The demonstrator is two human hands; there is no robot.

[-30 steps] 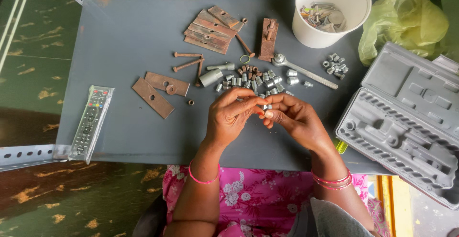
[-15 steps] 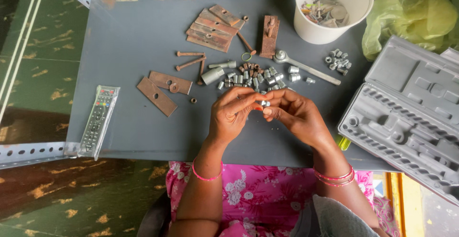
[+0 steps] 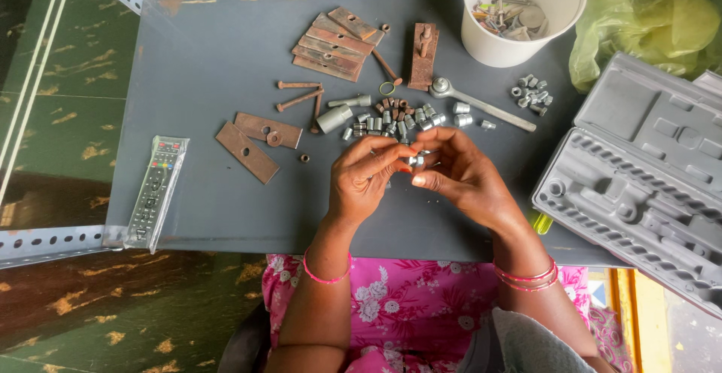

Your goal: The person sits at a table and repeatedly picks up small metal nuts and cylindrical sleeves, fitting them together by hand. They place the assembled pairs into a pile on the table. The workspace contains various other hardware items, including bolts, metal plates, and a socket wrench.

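Seen from above, the left hand (image 3: 366,181) and right hand (image 3: 460,174) meet over a grey metal table (image 3: 203,72), fingertips pinching a small shiny steel socket (image 3: 415,160). It looks light, hard, slippery; best gripped around its sides. Loose sockets (image 3: 391,117) lie just beyond.

The little shiny metal piece (image 3: 416,160) sits between the fingertips of the left hand (image 3: 363,181) and the right hand (image 3: 460,177), and the fingers cover most of it, so its shape is hard to tell. The grey plastic case (image 3: 639,170) runs off the right edge. The yellow-green bag (image 3: 647,23) is cut at the upper right. The bits inside the white bucket (image 3: 519,42) are too small to make out.
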